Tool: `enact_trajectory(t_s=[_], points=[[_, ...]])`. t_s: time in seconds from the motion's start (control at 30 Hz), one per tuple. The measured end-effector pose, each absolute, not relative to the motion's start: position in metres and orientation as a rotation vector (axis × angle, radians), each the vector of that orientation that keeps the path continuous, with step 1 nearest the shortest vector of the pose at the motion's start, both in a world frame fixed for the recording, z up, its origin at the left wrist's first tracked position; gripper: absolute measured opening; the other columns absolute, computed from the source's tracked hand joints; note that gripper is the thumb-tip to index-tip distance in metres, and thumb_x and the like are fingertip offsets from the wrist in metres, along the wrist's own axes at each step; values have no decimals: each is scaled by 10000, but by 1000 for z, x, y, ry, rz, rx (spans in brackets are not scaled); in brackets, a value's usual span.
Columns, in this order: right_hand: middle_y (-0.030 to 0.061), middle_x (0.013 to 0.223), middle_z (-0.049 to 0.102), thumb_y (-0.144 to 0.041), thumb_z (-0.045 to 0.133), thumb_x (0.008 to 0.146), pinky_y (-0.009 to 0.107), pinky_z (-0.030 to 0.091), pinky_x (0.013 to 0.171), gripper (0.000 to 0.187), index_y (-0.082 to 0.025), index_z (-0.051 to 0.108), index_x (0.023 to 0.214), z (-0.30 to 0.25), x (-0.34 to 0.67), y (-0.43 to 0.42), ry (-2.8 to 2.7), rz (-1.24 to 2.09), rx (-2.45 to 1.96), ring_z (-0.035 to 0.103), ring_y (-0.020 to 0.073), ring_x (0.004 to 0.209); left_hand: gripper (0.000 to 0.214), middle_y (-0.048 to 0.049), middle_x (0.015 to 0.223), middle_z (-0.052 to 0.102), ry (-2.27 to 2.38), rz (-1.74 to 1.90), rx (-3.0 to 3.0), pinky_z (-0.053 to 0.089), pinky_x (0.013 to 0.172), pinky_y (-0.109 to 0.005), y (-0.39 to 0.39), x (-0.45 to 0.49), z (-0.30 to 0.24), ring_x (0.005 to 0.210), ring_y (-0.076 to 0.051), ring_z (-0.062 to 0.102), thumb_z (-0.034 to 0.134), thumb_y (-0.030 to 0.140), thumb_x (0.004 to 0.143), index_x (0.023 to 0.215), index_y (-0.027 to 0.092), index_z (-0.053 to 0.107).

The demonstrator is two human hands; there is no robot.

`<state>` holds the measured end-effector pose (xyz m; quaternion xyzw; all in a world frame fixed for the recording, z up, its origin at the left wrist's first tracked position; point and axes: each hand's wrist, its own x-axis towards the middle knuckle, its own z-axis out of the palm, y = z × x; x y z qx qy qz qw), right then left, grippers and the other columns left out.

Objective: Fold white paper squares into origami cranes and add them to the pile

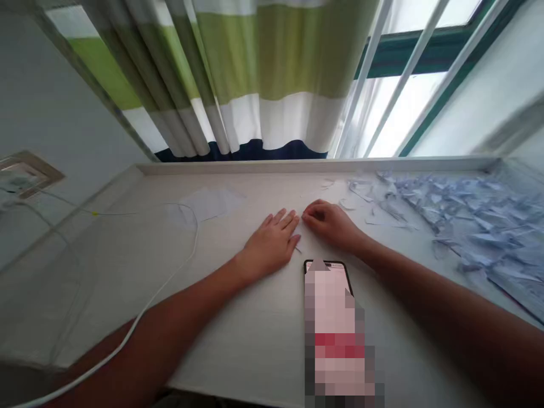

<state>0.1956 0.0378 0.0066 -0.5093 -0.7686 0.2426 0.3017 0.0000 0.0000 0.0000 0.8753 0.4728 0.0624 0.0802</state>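
Observation:
My left hand (272, 243) lies palm down on the white tabletop (242, 334), its fingers stretched out. A thin sliver, perhaps paper (298, 250), shows beside its thumb. Just to the right, my right hand (329, 224) rests with thumb and fingertips pinched together, close to the left fingertips. What the pinch holds, if anything, is too small to make out. Below the hands lies a phone (331, 306) with its screen lit and mostly blurred out.
Folded white paper pieces (471, 221) are heaped at the right. Paper scraps (385, 209) lie beside them, and flat white sheets (208, 203) at the back left. A white cable (170, 277) crosses my left arm. Curtains (263, 68) hang behind the raised back edge.

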Motion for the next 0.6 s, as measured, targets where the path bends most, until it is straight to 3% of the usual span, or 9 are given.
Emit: enact_trajectory(t_s=[0.2,0.4,0.6], points=[[90,996,745,-166,608,890,372,522,913,172,-169,776,854,4,199,38,-2041,504,-1390,697,234,921,554,-86,1661,345,1418,215,2639,251,1275,-490,0,-1,-2,1560,-279,270,340,357,1064,1558,115,403],[143,1147,730,-254,617,936,506,485,1016,199,-163,788,984,1,208,42,-2079,201,-1428,614,336,1128,548,-88,1649,374,1426,306,2621,244,1276,-488,-2,-3,-4,1552,-280,292,383,382,1056,1541,131,427],[107,1040,733,-140,619,861,490,504,995,167,-191,775,899,2,205,41,-2089,297,-1362,620,304,1068,543,-141,1558,510,1414,510,2618,281,1255,-488,-2,-5,-8,1485,-272,415,453,357,1038,1525,118,422]])
